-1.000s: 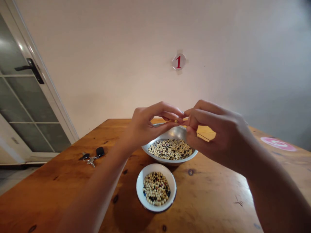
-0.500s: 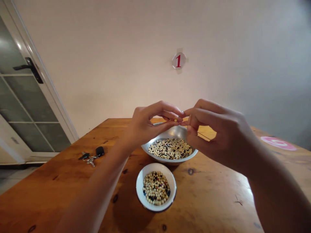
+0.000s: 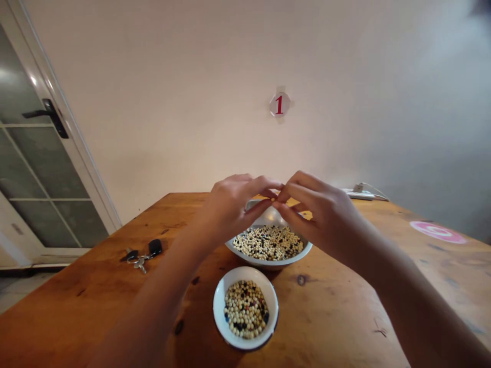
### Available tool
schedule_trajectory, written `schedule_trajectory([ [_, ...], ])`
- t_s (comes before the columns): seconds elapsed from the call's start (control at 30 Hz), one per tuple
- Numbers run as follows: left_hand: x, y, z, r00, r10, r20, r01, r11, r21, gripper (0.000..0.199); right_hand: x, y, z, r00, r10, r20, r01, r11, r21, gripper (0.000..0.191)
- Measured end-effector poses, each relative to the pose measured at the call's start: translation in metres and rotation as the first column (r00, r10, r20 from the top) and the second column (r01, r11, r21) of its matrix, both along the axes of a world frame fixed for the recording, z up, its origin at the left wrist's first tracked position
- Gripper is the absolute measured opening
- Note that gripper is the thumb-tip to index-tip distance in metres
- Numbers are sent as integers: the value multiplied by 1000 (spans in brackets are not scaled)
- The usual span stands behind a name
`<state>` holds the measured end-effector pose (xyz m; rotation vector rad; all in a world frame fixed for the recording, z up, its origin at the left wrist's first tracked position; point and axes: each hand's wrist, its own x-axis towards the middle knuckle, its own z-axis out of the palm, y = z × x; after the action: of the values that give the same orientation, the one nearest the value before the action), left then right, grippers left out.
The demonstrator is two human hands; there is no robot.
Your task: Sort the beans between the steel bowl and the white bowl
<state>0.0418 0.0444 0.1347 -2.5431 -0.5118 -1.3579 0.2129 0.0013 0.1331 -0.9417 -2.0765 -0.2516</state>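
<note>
Hands: we have our left hand [image 3: 230, 209] and right hand [image 3: 322, 214] closed, fingertips meeting, pinching a tiny yellowish bead [image 3: 273, 199] between them.
Bead's place: we hold it just above the steel bowl [image 3: 268, 265], well off the table [image 3: 76, 312].
Steel bowl: under our hands, filled with cream and dark beads [image 3: 268, 244].
Nearer us: a white enamel bowl [image 3: 218, 312] holds a similar mix of beads.
Rest of table: keys [image 3: 140, 262] with a black fob lie left of our left arm; a pink round sticker [image 3: 437, 232] sits right.
Wall: a red "1" sticker [image 3: 279, 105] faces us.
</note>
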Motion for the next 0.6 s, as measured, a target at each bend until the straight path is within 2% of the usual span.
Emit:
schedule_trajectory([
  [0.07, -2, 2, 0, 999, 44, -6, -43, 999, 29, 19, 2, 11, -3, 989, 70, -127, -86, 988, -125, 9],
  [0.13, -4, 5, 0, 996, 82, -28, -81, 996, 33, 20, 4, 24, -9, 948, 138, -288, -216, 942, -258, 12],
  [0.2, -5, 7, 0, 991, 112, -71, -110, 993, 31, 20, 4, 35, -15, 873, 196, -447, -386, 837, -388, 15],
  [0.27, -7, 8, -1, 983, 130, -128, -130, 991, 2, 16, 4, 43, -20, 803, 199, -562, -501, 737, -455, 16],
  [0.37, -10, 11, -1, 967, 139, -215, -155, 986, -57, 9, 1, 48, -25, 758, 138, -637, -562, 634, -531, 15],
  [0.47, -12, 14, -2, 946, 144, -291, -174, 982, -79, 10, -1, 51, -31, 757, 80, -648, -558, 597, -577, 14],
  [0.6, -12, 24, -6, 921, 149, -359, -181, 982, -55, 11, -4, 57, -37, 746, 34, -665, -541, 614, -575, 12],
])
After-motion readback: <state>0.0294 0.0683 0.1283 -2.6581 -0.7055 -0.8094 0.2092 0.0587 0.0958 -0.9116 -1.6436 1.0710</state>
